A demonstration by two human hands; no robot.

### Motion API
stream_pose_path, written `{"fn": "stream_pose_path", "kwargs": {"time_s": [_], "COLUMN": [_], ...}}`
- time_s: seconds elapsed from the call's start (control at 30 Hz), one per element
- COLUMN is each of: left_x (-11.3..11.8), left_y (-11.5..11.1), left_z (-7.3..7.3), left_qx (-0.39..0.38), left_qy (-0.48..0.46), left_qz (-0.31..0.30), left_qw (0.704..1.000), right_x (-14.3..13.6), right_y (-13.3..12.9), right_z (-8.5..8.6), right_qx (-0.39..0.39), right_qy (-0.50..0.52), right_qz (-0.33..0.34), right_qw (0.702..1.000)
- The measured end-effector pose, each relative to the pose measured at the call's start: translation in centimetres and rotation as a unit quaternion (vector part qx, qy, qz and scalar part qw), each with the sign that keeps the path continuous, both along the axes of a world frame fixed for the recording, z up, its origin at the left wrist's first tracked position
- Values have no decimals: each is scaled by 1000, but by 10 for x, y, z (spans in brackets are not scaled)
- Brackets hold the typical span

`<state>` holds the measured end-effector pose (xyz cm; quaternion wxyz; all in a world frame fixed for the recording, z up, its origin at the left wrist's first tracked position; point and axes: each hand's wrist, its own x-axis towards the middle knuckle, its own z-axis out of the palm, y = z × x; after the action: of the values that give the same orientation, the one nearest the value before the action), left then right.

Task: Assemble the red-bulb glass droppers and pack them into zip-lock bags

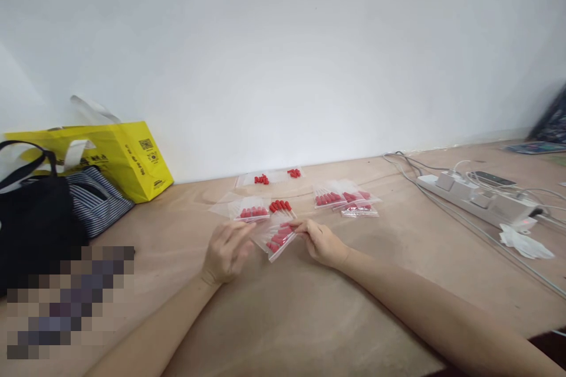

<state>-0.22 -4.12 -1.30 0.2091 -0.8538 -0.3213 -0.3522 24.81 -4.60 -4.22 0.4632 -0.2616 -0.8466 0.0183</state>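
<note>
A clear zip-lock bag (279, 238) holding several red-tipped sticks lies tilted in front of me. My right hand (322, 241) pinches its right edge between thumb and fingers. At the bag's left side is my left hand (226, 252), its fingers bent and smeared by motion; whether they grip the film cannot be made out. Just beyond are loose red-tipped sticks (280, 206) and another filled clear bag (254, 212). Further right, more filled bags (329, 197) overlap in a small group (357, 202).
Against the wall, small red pieces (262, 179) lie on a clear sheet (277, 177). A yellow bag (132, 159), a striped pouch (97, 197) and a black bag (39, 224) stand left. On the right are a power strip (477, 195) with cables, a phone (492, 178) and a crumpled tissue (525, 241).
</note>
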Motion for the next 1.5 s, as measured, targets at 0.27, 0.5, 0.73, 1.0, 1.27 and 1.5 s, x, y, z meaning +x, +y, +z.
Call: {"fn": "stream_pose_path", "kwargs": {"time_s": [0.27, 0.5, 0.73, 1.0, 1.27, 1.5], "left_x": [-40, -54, -54, -64, -79, -76], "left_y": [62, 91, 89, 85, 102, 100], "left_z": [-9, -12, -13, -7, -2, 1], "left_qx": [-151, -277, -292, -275, -286, -261], "left_qy": [-10, 33, 25, -62, -162, -225], "left_qz": [234, 299, 377, 480, 533, 479], "left_qw": [961, 912, 879, 831, 780, 807], "right_x": [37, 59, 59, 41, -11, -19], "right_y": [30, 61, 59, 37, 26, 28], "right_z": [5, -9, -11, 3, 4, 11], "right_qx": [69, -50, -73, 14, -148, -250], "right_qy": [109, 3, -66, -134, -71, -83], "right_qz": [-161, -261, -294, -378, -376, -393], "right_qw": [978, 964, 951, 916, 912, 881]}}
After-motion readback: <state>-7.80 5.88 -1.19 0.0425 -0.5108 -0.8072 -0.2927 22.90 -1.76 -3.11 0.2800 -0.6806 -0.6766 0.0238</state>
